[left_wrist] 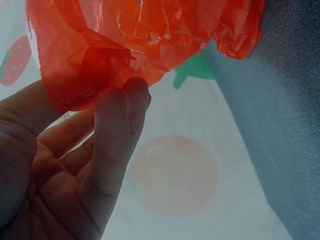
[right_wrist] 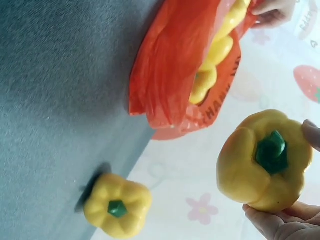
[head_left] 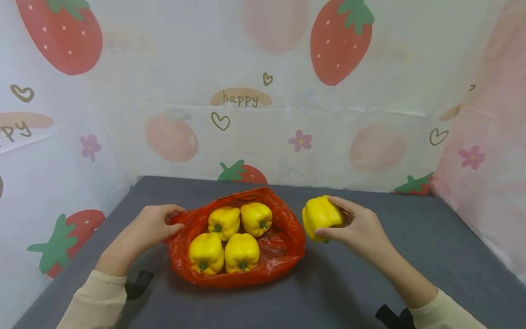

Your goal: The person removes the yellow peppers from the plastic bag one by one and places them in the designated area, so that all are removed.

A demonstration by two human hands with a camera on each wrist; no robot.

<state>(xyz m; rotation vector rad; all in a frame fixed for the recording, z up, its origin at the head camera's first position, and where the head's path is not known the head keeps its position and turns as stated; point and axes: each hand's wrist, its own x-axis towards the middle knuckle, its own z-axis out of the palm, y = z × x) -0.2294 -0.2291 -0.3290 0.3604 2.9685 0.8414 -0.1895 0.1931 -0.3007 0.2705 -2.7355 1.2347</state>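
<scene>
Around the grey counter (head_left: 213, 308), a backdrop (head_left: 349, 98) printed with strawberries, hearts and flowers is seen. On the counter a red plastic bag (head_left: 295, 228) is placed, its mouth spread wide and turned upward. By the left hand (head_left: 152, 226), the bag's left rim is pinched between thumb and fingers. By the right hand (head_left: 363, 226), a yellow pepper (head_left: 320, 214) is held beside the bag's right rim; thumb and fingers are parted to the pepper's width and curved about it. Inside the bag, four peppers (head_left: 242, 252) are grouped toward the left. In the right wrist view, a further pepper (right_wrist: 135, 206) is seen on the counter, apart from the bag. On the held pepper, a green stem (right_wrist: 271, 152) is observed.
</scene>
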